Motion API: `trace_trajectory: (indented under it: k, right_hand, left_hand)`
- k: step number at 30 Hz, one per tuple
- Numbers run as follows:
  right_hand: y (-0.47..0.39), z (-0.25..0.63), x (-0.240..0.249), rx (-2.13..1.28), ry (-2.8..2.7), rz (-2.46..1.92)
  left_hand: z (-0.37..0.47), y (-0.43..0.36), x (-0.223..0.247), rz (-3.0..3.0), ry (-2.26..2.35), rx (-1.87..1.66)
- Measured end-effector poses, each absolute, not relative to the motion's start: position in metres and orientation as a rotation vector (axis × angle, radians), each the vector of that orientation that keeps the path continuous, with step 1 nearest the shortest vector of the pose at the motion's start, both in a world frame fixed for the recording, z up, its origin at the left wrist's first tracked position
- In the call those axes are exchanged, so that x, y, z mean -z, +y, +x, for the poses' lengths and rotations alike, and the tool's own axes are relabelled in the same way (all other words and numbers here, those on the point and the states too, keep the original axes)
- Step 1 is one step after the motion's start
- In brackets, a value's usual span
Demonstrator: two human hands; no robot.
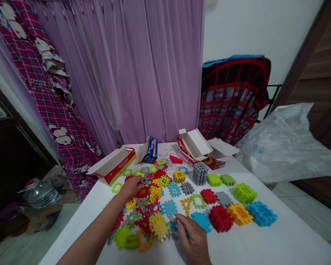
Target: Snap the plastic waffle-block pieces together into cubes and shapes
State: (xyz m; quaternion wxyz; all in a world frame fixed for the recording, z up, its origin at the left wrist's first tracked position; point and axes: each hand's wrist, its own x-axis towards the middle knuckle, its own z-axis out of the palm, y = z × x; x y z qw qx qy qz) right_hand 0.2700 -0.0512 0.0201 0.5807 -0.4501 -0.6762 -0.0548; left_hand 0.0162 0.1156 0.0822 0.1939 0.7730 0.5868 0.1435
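Observation:
My left hand (132, 185) reaches into a loose pile of plastic toothed building tiles, its fingers bent down beside a red tile (143, 192). Whatever those fingers hold is hidden. At the front, my right hand (194, 238) is curled, thumb and fingers close together; a trace of blue shows at the fingers, but I cannot make out the piece. Left of it lie a yellow sun-shaped tile (159, 226) and a light blue tile (169, 208). A flat blue tile (201, 221) lies just beyond the right hand.
Stacks of red (220, 218), yellow (239, 214), blue (262, 213) and green tiles (244, 193) stand at the right. A grey stack (200, 174) rises farther back. Open cartons, one red-yellow (118, 167), one blue (151, 150), line the back. A white plastic bag (284, 147) hangs beyond the right edge.

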Motion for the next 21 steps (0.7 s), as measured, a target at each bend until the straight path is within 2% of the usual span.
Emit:
trace_trajectory:
  k: [10,18,21]
  right_hand:
    - [-0.053,0.262,-0.028,-0.024,-1.519,-1.072]
    - [-0.054,0.248,-0.047,-0.642,-1.228,-1.120]
    - [-0.053,0.249,-0.055,-0.732,-1.213,-1.119]
  left_hand:
    - [0.035,0.060,-0.096,1.561,1.609,-0.836]
    - [0.094,-0.026,-0.094,1.005,1.302,-1.038]
    - [0.105,-0.037,-0.095,0.992,1.310,-1.035]
